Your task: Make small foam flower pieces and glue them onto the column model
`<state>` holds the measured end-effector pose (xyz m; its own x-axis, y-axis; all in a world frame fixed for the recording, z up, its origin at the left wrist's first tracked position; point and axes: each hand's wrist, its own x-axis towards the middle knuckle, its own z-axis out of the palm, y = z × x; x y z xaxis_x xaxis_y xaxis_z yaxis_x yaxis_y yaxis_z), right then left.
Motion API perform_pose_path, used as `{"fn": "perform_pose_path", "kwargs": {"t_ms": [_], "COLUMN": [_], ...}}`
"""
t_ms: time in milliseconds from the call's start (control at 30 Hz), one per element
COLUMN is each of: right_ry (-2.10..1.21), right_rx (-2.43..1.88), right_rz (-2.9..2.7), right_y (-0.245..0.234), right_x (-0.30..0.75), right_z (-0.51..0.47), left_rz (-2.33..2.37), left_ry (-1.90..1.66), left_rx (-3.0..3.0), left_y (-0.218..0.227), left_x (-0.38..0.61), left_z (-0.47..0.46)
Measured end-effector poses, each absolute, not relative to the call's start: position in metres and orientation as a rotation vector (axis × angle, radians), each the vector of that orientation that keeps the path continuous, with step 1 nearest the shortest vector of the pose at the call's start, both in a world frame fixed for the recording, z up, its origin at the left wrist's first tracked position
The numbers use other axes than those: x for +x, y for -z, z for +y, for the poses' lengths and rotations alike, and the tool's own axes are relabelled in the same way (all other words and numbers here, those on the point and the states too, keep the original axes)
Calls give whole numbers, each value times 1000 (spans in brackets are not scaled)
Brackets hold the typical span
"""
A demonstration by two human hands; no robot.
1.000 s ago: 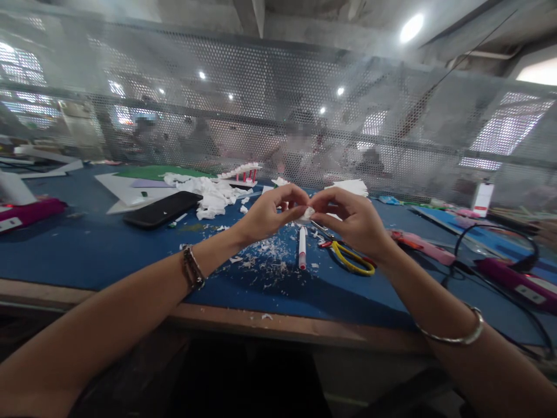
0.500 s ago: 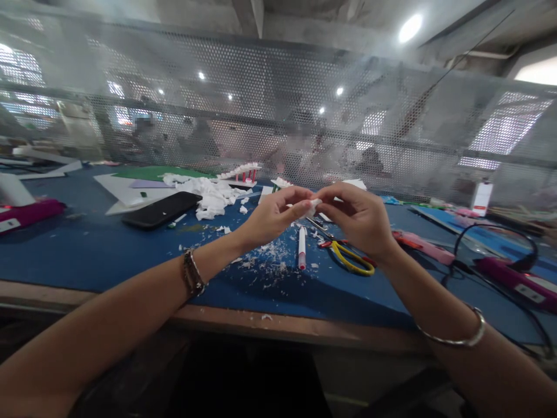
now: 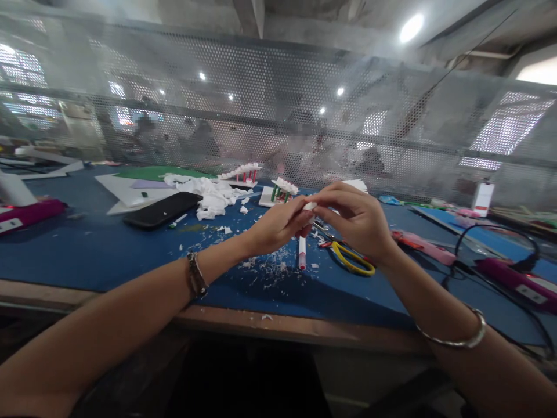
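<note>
Evidently, left hand (image 3: 282, 223) and right hand (image 3: 359, 217) clamp their grips on a small white crumpled scrap (image 3: 310, 206) between them, above the blue-topped desk (image 3: 143, 255), long axis unclear

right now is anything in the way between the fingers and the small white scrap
Nothing visible is: the left hand and right hand both have their fingers on the small white scrap. The pen and scissors lie on the table, not between fingers and scrap.
</note>
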<state>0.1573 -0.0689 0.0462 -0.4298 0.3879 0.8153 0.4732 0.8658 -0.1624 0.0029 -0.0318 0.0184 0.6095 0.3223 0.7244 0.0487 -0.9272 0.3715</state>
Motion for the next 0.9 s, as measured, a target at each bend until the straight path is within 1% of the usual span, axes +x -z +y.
{"fn": "perform_pose_path", "kwargs": {"t_ms": [100,167,333,467,667,900], "right_ry": [0,-16,200,230,6,-313], "right_rx": [-620,-607,-593,-574,-650,-683], "right_rz": [-1995,-1941,-1902,-1905,-1913,-1830], "right_y": [-43,-41,-38,-38,-41,-41], "right_x": [155,154,151,150,147,145], "right_z": [-70,-70,-71,-69,-69,-72], "left_rz": [335,341,331,289,220,283], "left_ry": [-1314,-1376,-1409,-1363,-1370,-1349], "left_rx": [2504,2504,2462,2385,2233,2340], "left_y": [-19,-19,-17,-15,-11,-17], "left_x": [2,2,3,5,8,8], "left_z": [-33,-34,-35,-35,-33,-38]}}
